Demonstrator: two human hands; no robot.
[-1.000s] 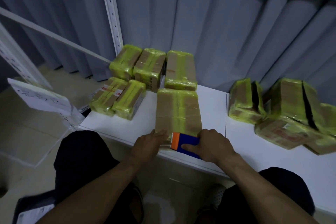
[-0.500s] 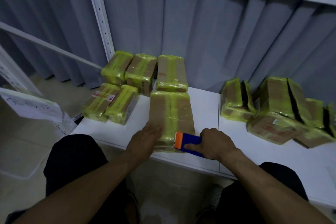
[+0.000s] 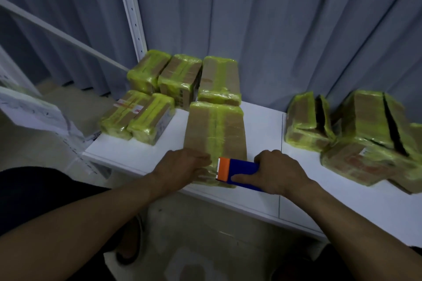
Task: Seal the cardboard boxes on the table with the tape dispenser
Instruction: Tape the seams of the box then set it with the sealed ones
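A brown cardboard box with a yellow-green tape strip down its middle lies lengthwise on the white table, its near end at the table's front edge. My left hand rests flat on the box's near left corner, fingers straight. My right hand grips the blue tape dispenser, whose orange blade end touches the box's near end beside my left fingers.
Five taped boxes are grouped at the table's back left. A pile of taped boxes with open dark slits sits at the right. A white shelf upright and grey curtain stand behind. My knees and a sandal are below the table edge.
My left hand has slid from the box's near edge up onto its top corner. The dispenser stays at the box's near end. The camera view shifted.
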